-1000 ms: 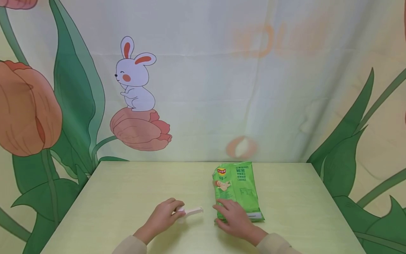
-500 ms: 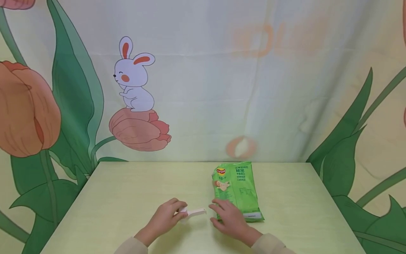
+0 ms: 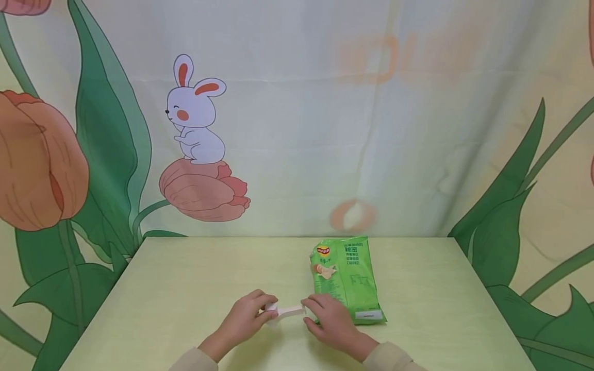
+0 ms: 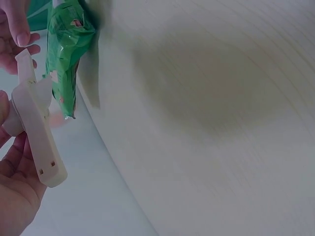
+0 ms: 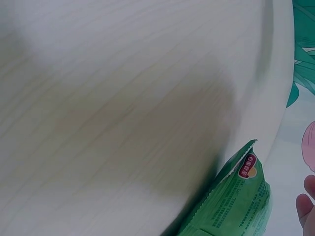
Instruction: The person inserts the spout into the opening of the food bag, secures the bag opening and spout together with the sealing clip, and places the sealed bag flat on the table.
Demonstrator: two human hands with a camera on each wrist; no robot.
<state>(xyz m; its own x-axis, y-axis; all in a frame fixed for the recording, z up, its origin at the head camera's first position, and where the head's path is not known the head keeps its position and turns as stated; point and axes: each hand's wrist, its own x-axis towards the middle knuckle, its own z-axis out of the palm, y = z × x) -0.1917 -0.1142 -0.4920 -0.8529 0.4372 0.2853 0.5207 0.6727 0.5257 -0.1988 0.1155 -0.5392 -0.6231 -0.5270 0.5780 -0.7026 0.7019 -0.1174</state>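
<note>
Above the pale table (image 3: 185, 278), left of the green Lay's chip bag (image 3: 355, 273), your left grip (image 3: 243, 318) pinches the white plastic device (image 4: 42, 132), so hold its body steady while your right grip (image 3: 331, 320), its fingers relaxed, meets the slim end gently.

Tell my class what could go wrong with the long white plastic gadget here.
The long white plastic gadget may slip if the right hand tugs its free end; only the left hand clearly grips it. In the head view, the right hand overlaps the glossy green snack bag, so it might nudge it. That bag reaches near the far edge of the pale rectangular table, so a push might slide it off.
</note>
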